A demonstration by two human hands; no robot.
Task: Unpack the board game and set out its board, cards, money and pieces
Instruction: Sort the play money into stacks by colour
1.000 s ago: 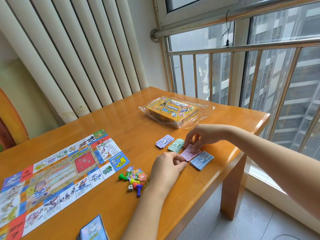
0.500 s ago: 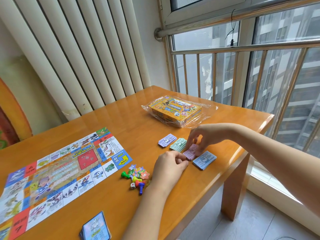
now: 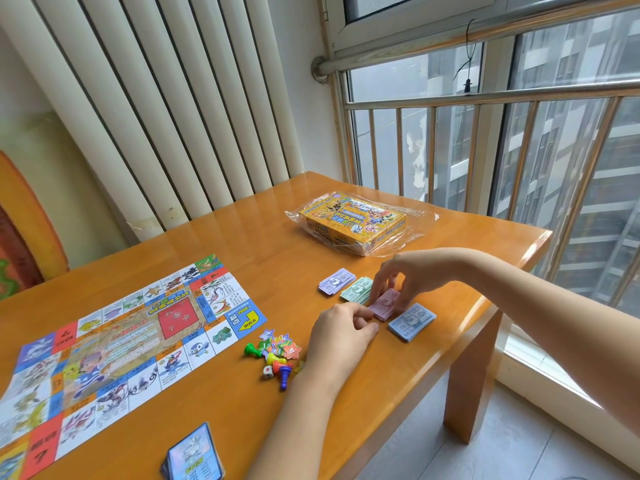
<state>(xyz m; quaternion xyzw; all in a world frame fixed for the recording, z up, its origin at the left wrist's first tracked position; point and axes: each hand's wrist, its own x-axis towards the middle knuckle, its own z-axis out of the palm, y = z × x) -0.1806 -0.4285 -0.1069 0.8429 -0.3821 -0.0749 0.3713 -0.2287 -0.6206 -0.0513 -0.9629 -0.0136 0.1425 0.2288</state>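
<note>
Change: pink money stack (image 3: pixel 386 304), on the table in front of the game box (image 3: pixel 353 220), appears lifted at its far end since a second ago | Grip: right hand (image 3: pixel 408 278) pinches that end, left hand (image 3: pixel 341 329) the near end | Meaning: last money pile likely being squared.

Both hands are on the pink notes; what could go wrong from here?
The blue notes lie near the table edge, right beside the pink notes gripped by the left hand and right hand; a nudge could knock them off. The left wrist passes the loose pawns and tokens; drawing back may scatter them.
</note>
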